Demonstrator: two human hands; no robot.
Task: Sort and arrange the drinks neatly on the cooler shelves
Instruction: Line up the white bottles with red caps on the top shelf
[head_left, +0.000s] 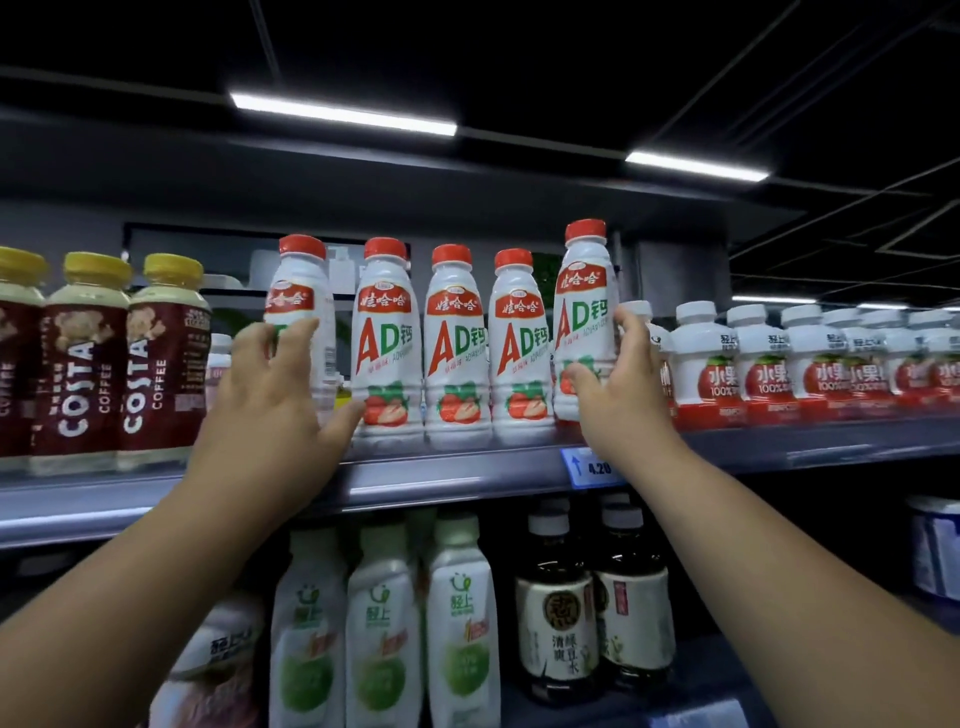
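Leftmost bottle (306, 291) and rightmost bottle (584, 312) seemingly gripped by hands (270, 395) (621, 395).

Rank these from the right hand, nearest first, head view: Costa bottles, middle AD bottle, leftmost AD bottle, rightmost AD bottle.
1. rightmost AD bottle: gripped by the right hand.
2. middle AD bottle: mid-row.
3. leftmost AD bottle: held by the left hand.
4. Costa bottles: shelf's far left.

Five red-capped milk bottles (457, 343) are lined up on the upper shelf (441, 478). The leftmost bottle (304, 291) is gripped by the left hand (270, 395). The rightmost bottle (584, 312), seen higher than the others, is gripped by the right hand (618, 395). Coffee bottles (85, 364) are ranged alongside.
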